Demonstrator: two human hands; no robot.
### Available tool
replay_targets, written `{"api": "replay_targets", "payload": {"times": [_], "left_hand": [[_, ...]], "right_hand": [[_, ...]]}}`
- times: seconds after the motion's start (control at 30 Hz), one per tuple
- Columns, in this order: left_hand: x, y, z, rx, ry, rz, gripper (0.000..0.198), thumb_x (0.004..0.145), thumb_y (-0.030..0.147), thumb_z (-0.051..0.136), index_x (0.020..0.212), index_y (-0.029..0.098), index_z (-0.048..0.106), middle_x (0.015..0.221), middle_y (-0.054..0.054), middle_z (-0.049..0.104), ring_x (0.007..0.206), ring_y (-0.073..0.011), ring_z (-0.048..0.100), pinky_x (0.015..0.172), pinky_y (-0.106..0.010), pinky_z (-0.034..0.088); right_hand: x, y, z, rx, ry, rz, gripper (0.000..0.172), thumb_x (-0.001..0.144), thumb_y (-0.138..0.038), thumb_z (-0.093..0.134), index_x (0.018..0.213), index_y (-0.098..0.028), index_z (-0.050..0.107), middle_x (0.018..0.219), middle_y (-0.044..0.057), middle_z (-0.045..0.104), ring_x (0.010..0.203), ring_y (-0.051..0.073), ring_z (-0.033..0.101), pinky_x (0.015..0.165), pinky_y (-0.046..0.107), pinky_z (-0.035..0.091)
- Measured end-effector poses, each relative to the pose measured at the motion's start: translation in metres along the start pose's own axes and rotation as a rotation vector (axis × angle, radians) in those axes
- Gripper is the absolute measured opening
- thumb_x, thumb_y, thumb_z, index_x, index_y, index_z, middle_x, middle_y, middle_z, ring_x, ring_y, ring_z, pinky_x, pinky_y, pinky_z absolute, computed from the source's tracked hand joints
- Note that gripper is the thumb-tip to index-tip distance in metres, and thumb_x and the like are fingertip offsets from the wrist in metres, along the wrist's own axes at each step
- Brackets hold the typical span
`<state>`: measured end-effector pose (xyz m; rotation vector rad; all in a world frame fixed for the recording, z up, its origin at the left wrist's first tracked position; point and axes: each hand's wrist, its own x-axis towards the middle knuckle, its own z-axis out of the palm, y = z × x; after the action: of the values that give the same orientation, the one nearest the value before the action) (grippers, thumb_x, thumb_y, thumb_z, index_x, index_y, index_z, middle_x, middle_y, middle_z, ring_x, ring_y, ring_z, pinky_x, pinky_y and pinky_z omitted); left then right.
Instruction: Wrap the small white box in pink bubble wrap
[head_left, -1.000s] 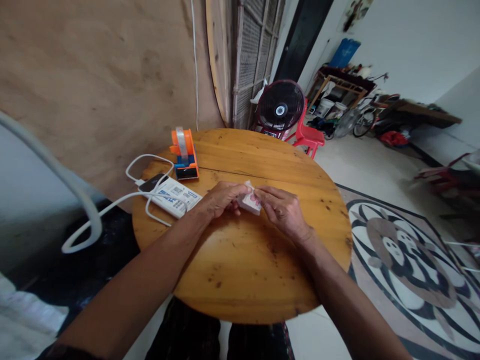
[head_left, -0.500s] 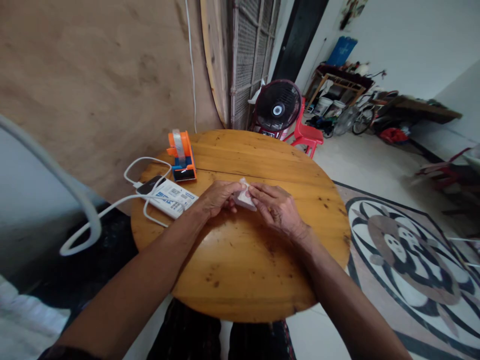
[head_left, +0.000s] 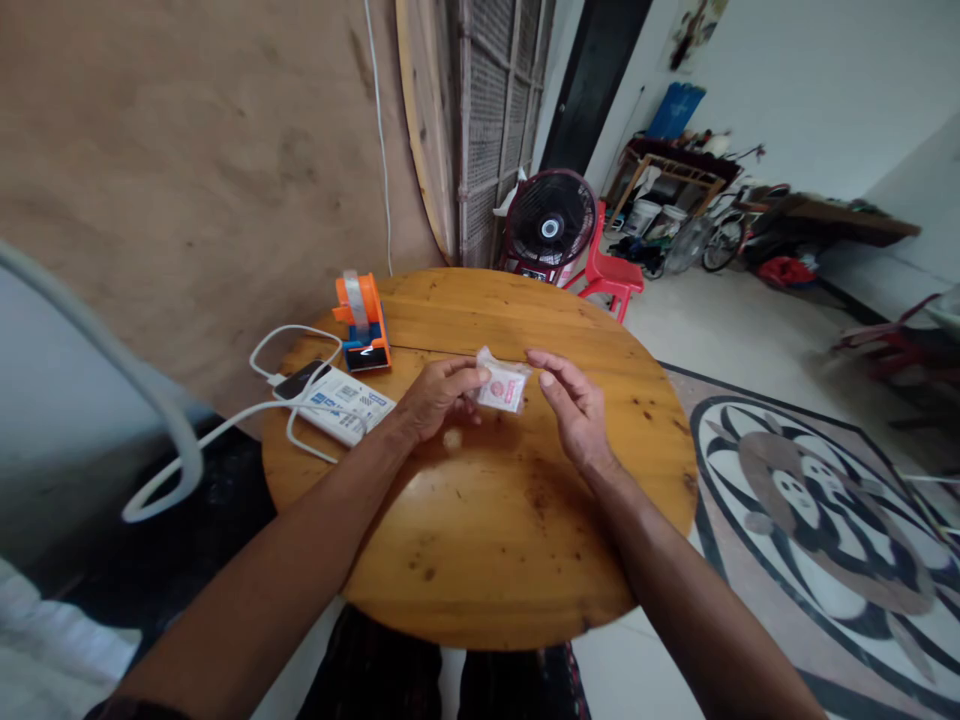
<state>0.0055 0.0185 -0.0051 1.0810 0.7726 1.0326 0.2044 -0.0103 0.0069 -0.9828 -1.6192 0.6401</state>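
Observation:
Over the middle of the round wooden table, my left hand pinches a small white packet by its left side. The packet is flat, with red print on its face and a clear, crinkled wrapper around it. Just to its right, my right hand is held with thumb and fingers apart, holding nothing. A narrow gap seems to lie between its fingertips and the packet. Whether the packet's underside touches the table cannot be made out.
An orange and blue tape dispenser stands at the table's back left. Near it lie a white printed box, a dark phone-like device and a looping white cable. Beyond the wooden table are a fan and a red chair.
My right hand has let go of the packet and moved slightly right, its fingers opening. The packet's printed face now shows, still in my left hand.

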Motion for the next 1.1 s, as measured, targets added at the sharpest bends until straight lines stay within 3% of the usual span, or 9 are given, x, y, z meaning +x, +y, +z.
{"api": "replay_targets", "payload": {"times": [0.2, 0.37, 0.63, 0.8, 0.87, 0.97, 1.1], "left_hand": [[-0.001, -0.005, 0.002, 0.069, -0.041, 0.041, 0.041, 0.070, 0.037, 0.074, 0.102, 0.012, 0.068, 0.075, -0.002, 0.066, 0.053, -0.0092, 0.055, 0.050, -0.024, 0.053], [-0.002, -0.005, 0.004, 0.052, -0.015, 0.021, 0.041, 0.070, 0.038, 0.073, 0.102, 0.012, 0.067, 0.079, -0.002, 0.067, 0.055, -0.0098, 0.057, 0.051, -0.024, 0.054], [-0.002, -0.003, 0.004, 0.044, -0.031, -0.005, 0.039, 0.071, 0.037, 0.070, 0.098, 0.010, 0.066, 0.074, -0.003, 0.064, 0.052, -0.0099, 0.055, 0.044, -0.023, 0.052], [-0.004, -0.002, 0.003, 0.023, -0.067, -0.047, 0.062, 0.075, 0.033, 0.070, 0.132, 0.017, 0.051, 0.072, 0.002, 0.061, 0.048, -0.0077, 0.052, 0.044, -0.025, 0.055], [-0.004, 0.000, 0.003, 0.032, -0.079, -0.057, 0.066, 0.077, 0.034, 0.069, 0.137, 0.019, 0.046, 0.071, 0.003, 0.061, 0.046, -0.0077, 0.053, 0.044, -0.025, 0.056], [-0.005, 0.001, 0.003, 0.040, -0.075, -0.051, 0.052, 0.078, 0.036, 0.068, 0.125, 0.017, 0.056, 0.073, 0.002, 0.061, 0.044, -0.0069, 0.053, 0.044, -0.025, 0.056], [-0.003, -0.002, 0.002, 0.067, -0.074, -0.023, 0.038, 0.078, 0.039, 0.068, 0.108, 0.016, 0.062, 0.073, 0.001, 0.062, 0.043, -0.0074, 0.053, 0.041, -0.024, 0.054]], "right_hand": [[0.001, 0.000, 0.009, 0.212, -0.149, 0.255, 0.046, 0.082, -0.053, 0.066, 0.119, -0.027, 0.061, 0.113, 0.005, 0.069, 0.100, 0.021, 0.065, 0.092, 0.040, 0.052], [-0.001, 0.004, 0.011, 0.204, -0.195, 0.235, 0.047, 0.081, -0.053, 0.067, 0.118, -0.024, 0.062, 0.105, 0.005, 0.070, 0.091, 0.019, 0.067, 0.085, 0.037, 0.054], [0.002, 0.008, 0.009, 0.177, -0.229, 0.182, 0.042, 0.082, -0.053, 0.065, 0.112, -0.023, 0.069, 0.104, 0.005, 0.072, 0.093, 0.018, 0.066, 0.086, 0.035, 0.053], [0.004, 0.013, 0.006, 0.201, -0.255, 0.227, 0.043, 0.081, -0.053, 0.066, 0.112, -0.023, 0.067, 0.097, 0.003, 0.071, 0.084, 0.017, 0.065, 0.079, 0.033, 0.053], [0.005, 0.013, 0.003, 0.202, -0.232, 0.251, 0.044, 0.083, -0.053, 0.063, 0.115, -0.023, 0.065, 0.093, 0.003, 0.071, 0.081, 0.016, 0.065, 0.076, 0.032, 0.053], [0.006, 0.013, -0.001, 0.196, -0.208, 0.290, 0.044, 0.085, -0.053, 0.060, 0.118, -0.023, 0.063, 0.093, 0.003, 0.071, 0.081, 0.017, 0.065, 0.075, 0.032, 0.052], [0.008, 0.016, 0.001, 0.249, -0.211, 0.308, 0.034, 0.081, -0.049, 0.066, 0.101, -0.021, 0.069, 0.092, 0.002, 0.071, 0.079, 0.015, 0.064, 0.077, 0.031, 0.051]]}}
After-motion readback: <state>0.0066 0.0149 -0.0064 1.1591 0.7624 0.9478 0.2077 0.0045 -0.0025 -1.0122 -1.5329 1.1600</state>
